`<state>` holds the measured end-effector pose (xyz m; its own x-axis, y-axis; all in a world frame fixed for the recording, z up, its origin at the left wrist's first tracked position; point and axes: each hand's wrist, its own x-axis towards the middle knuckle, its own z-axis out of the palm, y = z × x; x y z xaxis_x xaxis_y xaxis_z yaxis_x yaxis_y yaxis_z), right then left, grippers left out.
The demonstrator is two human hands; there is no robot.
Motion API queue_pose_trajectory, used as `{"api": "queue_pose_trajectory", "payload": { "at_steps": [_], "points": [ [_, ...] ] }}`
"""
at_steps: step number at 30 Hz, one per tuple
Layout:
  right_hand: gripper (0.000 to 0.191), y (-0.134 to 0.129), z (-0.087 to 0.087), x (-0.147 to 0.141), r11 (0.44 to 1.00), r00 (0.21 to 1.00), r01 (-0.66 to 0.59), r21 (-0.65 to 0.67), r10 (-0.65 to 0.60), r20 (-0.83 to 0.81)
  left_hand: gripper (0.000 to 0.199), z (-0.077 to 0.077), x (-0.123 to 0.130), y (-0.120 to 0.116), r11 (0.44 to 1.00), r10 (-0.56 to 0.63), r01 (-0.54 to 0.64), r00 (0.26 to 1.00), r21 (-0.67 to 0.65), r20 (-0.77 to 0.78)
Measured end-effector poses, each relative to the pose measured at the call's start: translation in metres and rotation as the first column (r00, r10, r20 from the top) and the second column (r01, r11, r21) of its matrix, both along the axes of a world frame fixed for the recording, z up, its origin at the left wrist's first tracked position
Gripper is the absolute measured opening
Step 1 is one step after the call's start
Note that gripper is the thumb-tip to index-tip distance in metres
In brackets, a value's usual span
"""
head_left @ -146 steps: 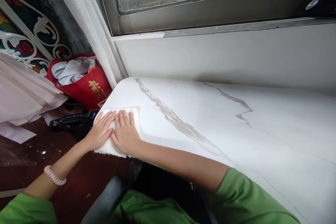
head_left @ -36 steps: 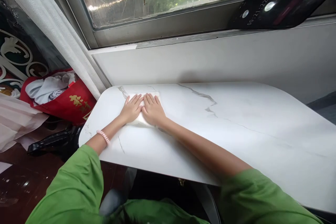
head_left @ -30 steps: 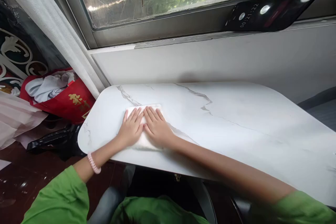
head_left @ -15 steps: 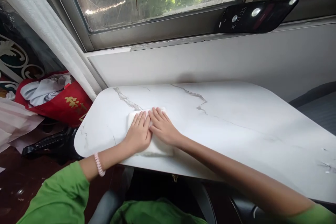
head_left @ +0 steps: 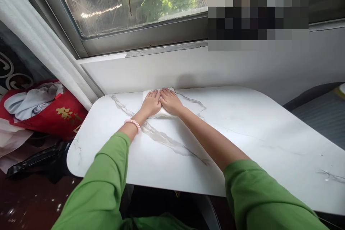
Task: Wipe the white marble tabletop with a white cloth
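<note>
A folded white cloth (head_left: 165, 114) lies on the white marble-patterned table (head_left: 242, 125), up against its far edge by the wall. On the cloth's left part rests my left hand (head_left: 151, 103), palm down with fingers stretched forward. Beside it, my right hand (head_left: 170, 101) lies flat on the cloth too, its fingers straight and the two hands touching. Both palms press from above, and neither hand wraps round the cloth. A pink coiled band (head_left: 133, 124) circles my left wrist.
A window frame (head_left: 140, 39) runs above the low white wall (head_left: 129, 73). To the left hang a white curtain (head_left: 45, 39) and a red bag (head_left: 67, 115) holding pale cloth. A grey chair (head_left: 320, 111) stands at the right. Part of the sill is pixelated.
Both hands have slid the white cloth forward, away from me, from near the table's front edge to its far edge. My arms are more stretched out, and the view has shifted slightly.
</note>
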<state>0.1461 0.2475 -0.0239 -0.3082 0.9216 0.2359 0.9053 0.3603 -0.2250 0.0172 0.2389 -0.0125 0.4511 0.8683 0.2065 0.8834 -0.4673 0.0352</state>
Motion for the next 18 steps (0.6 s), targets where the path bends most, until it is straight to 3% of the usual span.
{"api": "queue_pose_trajectory", "payload": {
  "at_steps": [4,8,13,18],
  "points": [
    [0.057,0.007,-0.001,0.005,0.999,0.998,0.052,0.014,-0.052,-0.032,0.049,0.001,0.008,0.012,0.999,0.046,-0.046,0.999,-0.014,0.016],
    [0.057,-0.001,-0.003,0.007,0.998,0.997,0.06,0.011,-0.059,-0.054,0.052,0.001,0.009,0.004,0.999,0.023,-0.023,1.0,-0.038,-0.02],
    [0.057,-0.022,-0.003,0.014,0.999,0.999,0.035,0.02,-0.034,-0.013,0.053,0.001,0.013,-0.018,0.999,0.025,-0.026,0.999,-0.045,-0.031],
    [0.057,-0.059,-0.005,0.028,1.0,0.999,0.014,-0.01,-0.013,0.032,0.053,0.0,0.02,-0.057,0.998,-0.012,0.01,1.0,-0.058,-0.023]
  ]
}}
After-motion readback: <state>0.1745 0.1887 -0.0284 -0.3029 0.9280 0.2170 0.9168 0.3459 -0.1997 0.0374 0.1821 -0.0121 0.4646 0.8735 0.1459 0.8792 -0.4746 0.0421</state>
